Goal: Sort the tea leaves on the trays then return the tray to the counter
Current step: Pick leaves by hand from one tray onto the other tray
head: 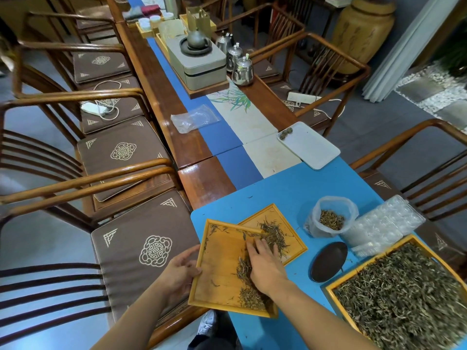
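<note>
Bamboo-coloured wood makes up the near tray (pixel 222 261), which lies tilted at the front left corner of the blue table (pixel 290 188), its far right corner lapping over a second small tray (pixel 290 223) of the same wood. The left hand (pixel 180 269) grips the near tray's left rim, thumb on the rim and fingers curled under the edge. The right hand (pixel 264 263) rests inside the near tray, fingers straight and spread flat on the tea leaves (pixel 243 270), holding nothing. These leaves lie in a strip along the near tray's right side, with a few loose strands toward its far left corner. More leaves (pixel 274 234) sit heaped in the second tray, just beyond the right hand's fingertips. To the right of the near tray lies a dark oval dish (pixel 328 261), and beyond that a large tray (pixel 404 294) full of leaves. A clear plastic bag (pixel 331 218) holding some leaves stands right of the second tray, beside a clear plastic blister pack (pixel 384 226). Farther up the table from the near tray lies a white rectangular tray (pixel 310 147) with a few small tea balls in its far corner.
</note>
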